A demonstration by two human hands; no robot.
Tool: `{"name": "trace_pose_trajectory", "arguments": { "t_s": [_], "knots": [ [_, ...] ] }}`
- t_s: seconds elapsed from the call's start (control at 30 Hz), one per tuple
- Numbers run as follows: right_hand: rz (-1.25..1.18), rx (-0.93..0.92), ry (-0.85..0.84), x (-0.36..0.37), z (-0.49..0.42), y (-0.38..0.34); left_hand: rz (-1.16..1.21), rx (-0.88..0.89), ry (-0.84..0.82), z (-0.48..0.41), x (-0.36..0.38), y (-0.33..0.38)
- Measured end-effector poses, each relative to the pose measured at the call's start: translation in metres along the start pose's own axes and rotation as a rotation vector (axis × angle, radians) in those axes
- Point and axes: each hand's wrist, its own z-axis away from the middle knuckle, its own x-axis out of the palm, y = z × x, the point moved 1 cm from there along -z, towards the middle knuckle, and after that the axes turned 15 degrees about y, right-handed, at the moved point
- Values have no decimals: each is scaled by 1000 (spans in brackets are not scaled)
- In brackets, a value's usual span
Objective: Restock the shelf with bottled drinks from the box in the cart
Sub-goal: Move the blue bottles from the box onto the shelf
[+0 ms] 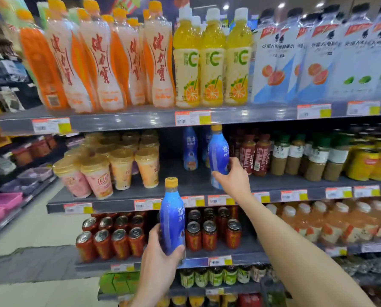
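Right hand (231, 177), fingers curled round a blue bottle (218, 151), appears to place it on the shelf (123, 197); left hand (160, 253) grips the next bottle (172, 222), likely bound for the gap alongside.

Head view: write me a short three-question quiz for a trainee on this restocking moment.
1. True or false: the left hand is empty.
2. Where does the right hand hold its blue bottle? A top shelf; B second shelf, right of the lidded cups; C can shelf.
3. Short answer: what stands on the shelf behind the left hand?
Key: 1 false, it grips a second blue bottle; 2 B; 3 red cans.
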Motion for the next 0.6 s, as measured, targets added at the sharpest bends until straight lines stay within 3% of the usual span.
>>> {"name": "trace_pose_trajectory", "arguments": {
  "t_s": [0.6],
  "knots": [
    [60,76,-100,68,-57,45,-43,60,104,-74,56,31]
  ]
}}
